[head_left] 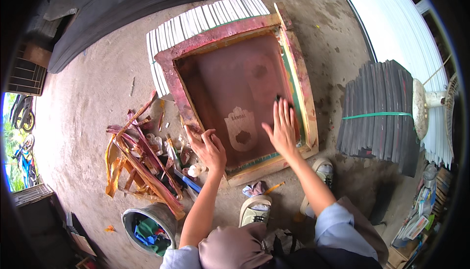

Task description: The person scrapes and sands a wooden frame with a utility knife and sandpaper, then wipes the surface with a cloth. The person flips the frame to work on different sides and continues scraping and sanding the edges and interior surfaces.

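A wooden screen-printing frame (pixel 299 73), stained pink and yellow, lies tilted in front of me. Its reddish-brown mesh (pixel 223 90) carries a pale stencil shape (pixel 241 134) in the lower half and a fainter one above. My left hand (pixel 208 150) is at the frame's lower left rail, fingers bent over the wood. Inside the frame, near the right rail, my right hand (pixel 282 131) lies over the mesh with fingers stretched and thumb apart. A small dark thing shows at its fingertips; I cannot make out what it is. White sheets (pixel 210 17) stick out beneath the frame.
Stained strips (pixel 142 159) and scraps litter the floor left of the frame, beside a grey bucket (pixel 128 220) with coloured cloths. Tied dark sheets (pixel 377 115) and a fan (pixel 420 108) stand right. Black sheets (pixel 132 4) lie back left, white ones (pixel 391 19) back right.
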`<state>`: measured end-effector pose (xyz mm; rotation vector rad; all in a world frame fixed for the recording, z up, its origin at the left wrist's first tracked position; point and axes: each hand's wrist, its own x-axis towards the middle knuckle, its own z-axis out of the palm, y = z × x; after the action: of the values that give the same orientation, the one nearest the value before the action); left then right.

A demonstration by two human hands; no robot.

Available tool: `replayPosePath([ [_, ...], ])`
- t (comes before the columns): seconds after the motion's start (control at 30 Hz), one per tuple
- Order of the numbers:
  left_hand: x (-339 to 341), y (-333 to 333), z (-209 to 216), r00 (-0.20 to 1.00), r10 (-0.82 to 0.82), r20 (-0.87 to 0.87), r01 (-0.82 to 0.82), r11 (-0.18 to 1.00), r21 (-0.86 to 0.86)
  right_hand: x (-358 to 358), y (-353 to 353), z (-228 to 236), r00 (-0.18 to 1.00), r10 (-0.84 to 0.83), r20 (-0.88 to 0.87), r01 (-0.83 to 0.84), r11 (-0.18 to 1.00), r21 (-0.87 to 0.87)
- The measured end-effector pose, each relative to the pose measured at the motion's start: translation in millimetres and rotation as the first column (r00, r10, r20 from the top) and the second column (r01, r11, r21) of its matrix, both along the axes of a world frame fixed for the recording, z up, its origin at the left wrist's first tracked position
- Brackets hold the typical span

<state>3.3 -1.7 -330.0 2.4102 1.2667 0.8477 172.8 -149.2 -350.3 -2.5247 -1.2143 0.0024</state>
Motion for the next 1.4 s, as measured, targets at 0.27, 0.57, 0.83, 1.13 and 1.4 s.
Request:
replayPosePath([
  [0.27,6.3,-9.3,-0.8,0.999,-0.036,0.029,0.038,0.998,-0.052,119.6,123.5,38.4,0.984,-0.014,0.179,-0.034,0.964,0.262],
  [0.57,-1.0,-1.2,-0.9,1.0,-0.01,0.011,0.01,1.0,0.01,-49.4,-37.5,-11.9,0.902,0.36,-0.239,-0.379,0.925,-0.037],
  [0.83,10.1,-6.7,-2.1,1.0,-0.02,0.0,0.02,1.0,0.024,29.4,44.0,0.6,0.975,-0.194,0.105,0.185,0.978,0.095],
  [1.13,3.6,-4.6,2.4,0.999,-0.041,0.005,0.041,0.999,-0.021,-35.1,0.1,-20.0,0.96,-0.268,-0.076,0.269,0.963,0.008],
  [1.4,3.3,-3.0,-4.5,0.999,-0.007,-0.033,0.008,1.0,0.023,-116.7,50.2,-11.9,0.947,-0.174,-0.269,0.175,0.984,-0.02],
])
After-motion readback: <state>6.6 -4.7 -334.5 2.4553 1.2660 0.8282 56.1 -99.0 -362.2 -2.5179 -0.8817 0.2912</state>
